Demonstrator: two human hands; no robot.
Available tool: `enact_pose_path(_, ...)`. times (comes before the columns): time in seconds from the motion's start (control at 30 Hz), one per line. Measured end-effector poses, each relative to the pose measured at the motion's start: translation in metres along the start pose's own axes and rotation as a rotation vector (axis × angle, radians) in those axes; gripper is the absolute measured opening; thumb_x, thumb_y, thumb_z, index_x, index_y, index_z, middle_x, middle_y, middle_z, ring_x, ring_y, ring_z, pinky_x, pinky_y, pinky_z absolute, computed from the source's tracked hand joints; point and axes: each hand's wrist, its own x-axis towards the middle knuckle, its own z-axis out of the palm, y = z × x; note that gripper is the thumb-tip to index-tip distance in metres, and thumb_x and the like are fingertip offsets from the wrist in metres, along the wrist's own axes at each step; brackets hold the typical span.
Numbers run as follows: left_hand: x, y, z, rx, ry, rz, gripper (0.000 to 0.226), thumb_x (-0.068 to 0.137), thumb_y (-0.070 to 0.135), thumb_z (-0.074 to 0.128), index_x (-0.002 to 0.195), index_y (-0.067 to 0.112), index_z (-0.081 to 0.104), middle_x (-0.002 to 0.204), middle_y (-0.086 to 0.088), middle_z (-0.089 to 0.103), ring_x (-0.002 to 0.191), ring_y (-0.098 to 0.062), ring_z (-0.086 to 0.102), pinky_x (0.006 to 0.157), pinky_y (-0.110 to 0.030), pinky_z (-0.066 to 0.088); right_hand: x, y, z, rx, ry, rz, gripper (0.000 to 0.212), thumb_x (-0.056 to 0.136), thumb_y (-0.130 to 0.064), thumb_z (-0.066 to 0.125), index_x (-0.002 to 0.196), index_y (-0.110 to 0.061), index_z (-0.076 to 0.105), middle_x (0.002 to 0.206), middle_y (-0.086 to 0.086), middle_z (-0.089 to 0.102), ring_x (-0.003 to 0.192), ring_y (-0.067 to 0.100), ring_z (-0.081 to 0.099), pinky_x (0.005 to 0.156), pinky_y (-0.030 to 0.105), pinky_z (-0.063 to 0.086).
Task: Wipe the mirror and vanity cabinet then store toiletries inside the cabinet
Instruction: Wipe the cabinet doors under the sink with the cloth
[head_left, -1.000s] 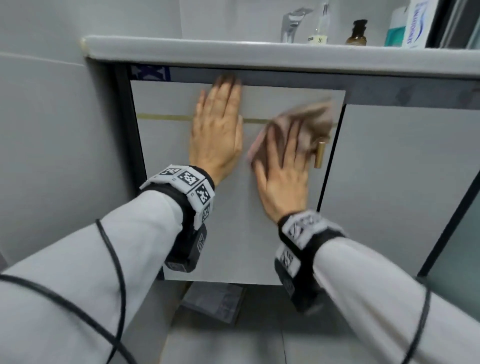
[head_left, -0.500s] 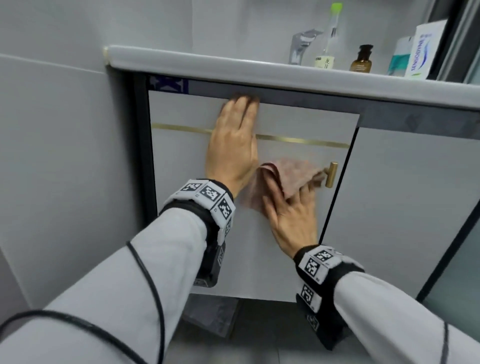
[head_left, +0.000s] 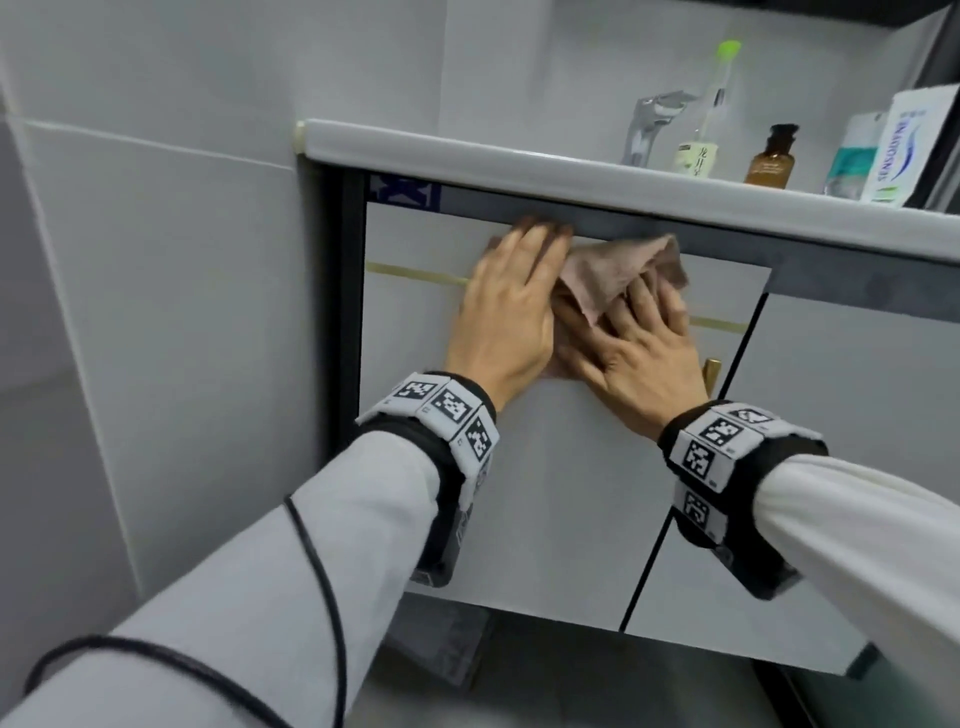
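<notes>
The white left door (head_left: 545, 493) of the vanity cabinet faces me, with a thin gold stripe and a small gold knob (head_left: 710, 376) at its right edge. My left hand (head_left: 506, 317) lies flat on the door's upper part, fingers reaching its top edge. Beside it, my right hand (head_left: 641, 358) presses a pinkish-brown cloth (head_left: 613, 273) against the door; the cloth bunches up above my fingers. On the counter stand a slim bottle with a green cap (head_left: 709, 114), a brown bottle (head_left: 771, 156) and a toothpaste box (head_left: 906, 150).
The grey countertop edge (head_left: 519, 156) juts out above the doors. A chrome tap (head_left: 649, 124) rises behind it. The right door (head_left: 831, 441) is closed. Grey tiled wall (head_left: 156, 260) stands close on the left. Floor shows below the cabinet.
My right hand has slid the cloth up and to the left on the door, from beside the knob to near the top edge. My left hand has stayed flat on the door.
</notes>
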Motion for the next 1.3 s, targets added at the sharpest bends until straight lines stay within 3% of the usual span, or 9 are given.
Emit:
enact_pose_path(0.13, -0.013, -0.024, -0.01, 0.089, 0.074, -0.184, 0.056, 0.092, 0.015, 0.037, 0.147, 0.017, 0.027, 0.153, -0.004, 0.03, 0.144, -0.02, 0.022, 0.12, -0.04, 0.01, 0.004, -0.015, -0.004, 0.086, -0.052, 0.045, 0.053, 0.093, -0.052, 0.032, 0.144, -0.038, 0.028, 0.14, 0.01, 0.047, 0.135, 0.034, 0.026, 0.114, 0.046, 0.005)
enact_pose_path(0.27, -0.023, -0.064, -0.026, 0.187, 0.015, -0.271, 0.063, 0.092, 0.012, 0.035, 0.15, 0.021, 0.013, 0.159, 0.0, 0.012, 0.148, -0.019, 0.007, 0.121, -0.043, 0.003, -0.001, 0.0, -0.014, 0.006, -0.08, -0.273, 0.047, 0.092, -0.048, 0.035, 0.127, -0.028, 0.059, 0.121, 0.012, 0.063, 0.123, 0.034, 0.046, 0.111, 0.048, 0.019)
enact_pose_path(0.33, -0.028, -0.068, -0.027, 0.119, -0.008, -0.269, 0.065, 0.092, 0.009, 0.035, 0.15, 0.022, 0.011, 0.16, -0.004, 0.003, 0.148, -0.022, 0.002, 0.121, -0.044, 0.004, 0.027, 0.01, -0.014, -0.03, -0.012, -0.271, 0.047, 0.09, -0.048, 0.039, 0.107, -0.017, 0.07, 0.113, 0.014, 0.066, 0.118, 0.036, 0.055, 0.107, 0.048, 0.024)
enact_pose_path(0.47, -0.044, -0.054, -0.013, -0.012, 0.016, -0.378, 0.066, 0.091, 0.005, 0.035, 0.151, 0.02, 0.009, 0.158, -0.015, -0.008, 0.148, -0.029, -0.006, 0.121, -0.046, 0.008, 0.041, -0.015, -0.013, 0.021, 0.041, -0.154, 0.046, 0.092, -0.045, 0.04, 0.129, -0.023, 0.056, 0.129, 0.012, 0.058, 0.125, 0.033, 0.043, 0.111, 0.048, 0.016)
enact_pose_path(0.67, -0.065, -0.047, -0.014, -0.109, 0.0, -0.507, 0.075, 0.088, -0.004, 0.035, 0.15, 0.028, 0.008, 0.158, -0.012, -0.015, 0.147, -0.025, -0.012, 0.117, -0.054, 0.011, 0.011, -0.002, -0.016, 0.011, -0.073, -0.614, 0.041, 0.09, -0.043, 0.039, 0.109, -0.024, 0.071, 0.118, 0.005, 0.067, 0.116, 0.03, 0.059, 0.105, 0.047, 0.029)
enact_pose_path(0.87, -0.076, -0.043, -0.002, -0.159, 0.071, -0.576, 0.072, 0.087, -0.005, 0.034, 0.151, 0.015, 0.008, 0.157, -0.018, -0.013, 0.147, -0.029, -0.011, 0.121, -0.036, 0.001, 0.046, -0.036, -0.009, 0.044, -0.011, -0.327, 0.047, 0.093, -0.047, 0.035, 0.131, -0.026, 0.054, 0.135, 0.01, 0.055, 0.131, 0.036, 0.043, 0.114, 0.051, 0.018)
enact_pose_path(1.07, -0.07, -0.041, -0.001, -0.177, 0.189, -0.716, 0.066, 0.088, 0.003, 0.037, 0.15, 0.016, 0.018, 0.158, -0.009, 0.007, 0.145, -0.025, 0.014, 0.115, -0.036, 0.019, 0.054, -0.039, -0.016, 0.08, -0.055, -0.544, 0.047, 0.092, -0.047, 0.036, 0.112, -0.019, 0.067, 0.125, 0.01, 0.062, 0.127, 0.034, 0.049, 0.11, 0.051, 0.024)
enact_pose_path(1.23, -0.071, -0.043, 0.004, -0.109, 0.193, -0.801, 0.071, 0.084, 0.004, 0.04, 0.149, 0.021, 0.019, 0.158, -0.001, 0.009, 0.144, -0.021, 0.015, 0.11, -0.042, 0.026, 0.094, -0.068, -0.015, 0.102, 0.043, -0.31, 0.05, 0.094, -0.048, 0.031, 0.139, -0.029, 0.043, 0.144, 0.009, 0.044, 0.135, 0.035, 0.035, 0.113, 0.053, 0.017)
enact_pose_path(1.3, -0.072, -0.041, 0.003, -0.119, 0.206, -0.835, 0.073, 0.081, 0.001, 0.04, 0.149, 0.021, 0.02, 0.158, 0.001, 0.008, 0.145, -0.021, 0.012, 0.113, -0.04, 0.023, 0.078, -0.078, -0.013, 0.115, 0.076, -0.438, 0.05, 0.093, -0.043, 0.035, 0.139, -0.027, 0.044, 0.142, 0.01, 0.047, 0.132, 0.036, 0.042, 0.111, 0.055, 0.019)
